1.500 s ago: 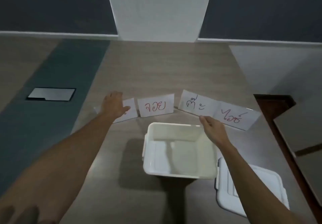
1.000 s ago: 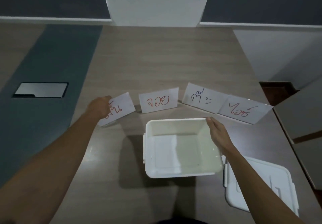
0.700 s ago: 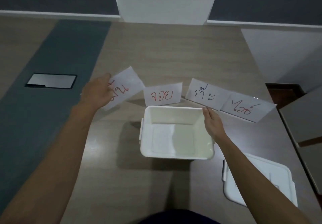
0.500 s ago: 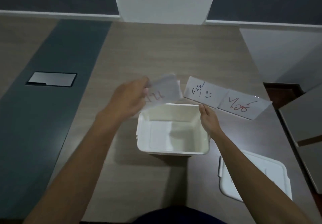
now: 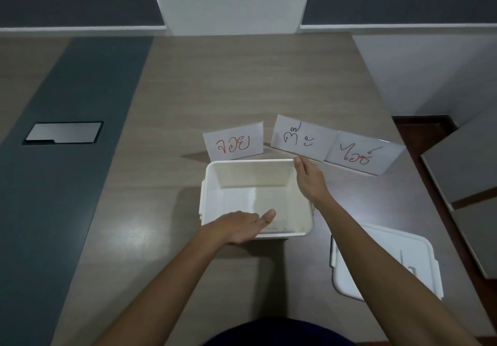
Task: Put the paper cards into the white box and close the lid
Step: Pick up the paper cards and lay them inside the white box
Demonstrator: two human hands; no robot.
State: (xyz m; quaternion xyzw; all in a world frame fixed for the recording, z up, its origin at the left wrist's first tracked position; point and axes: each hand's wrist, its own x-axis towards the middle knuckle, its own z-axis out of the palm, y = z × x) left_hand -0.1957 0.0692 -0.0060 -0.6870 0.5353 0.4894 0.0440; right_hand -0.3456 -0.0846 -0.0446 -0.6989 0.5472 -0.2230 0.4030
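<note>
The open white box (image 5: 250, 161) stands on the wooden table in front of me. My left hand (image 5: 242, 226) reaches over its near rim into the box, thumb out, fingers hidden behind the wall. A pale sheet, seemingly the paper card (image 5: 277, 227), lies on the box floor by the thumb. My right hand (image 5: 309, 181) grips the box's right rim at the far corner. Three cards lie beyond the box: one in red writing (image 5: 233, 144), one in blue writing (image 5: 301, 138), another in red (image 5: 360, 153). The white lid (image 5: 419, 259) lies to the box's right, partly under my right forearm.
A dark strip (image 5: 67, 184) runs along the table's left side with a metal hatch (image 5: 63, 133) set in it. Grey furniture (image 5: 462, 157) stands past the table's right edge. A white pillar (image 5: 231, 1) rises behind the table.
My left hand lifted the leftmost card off the table, carried it right over the box and went down inside. My right hand stayed on the box's right rim.
</note>
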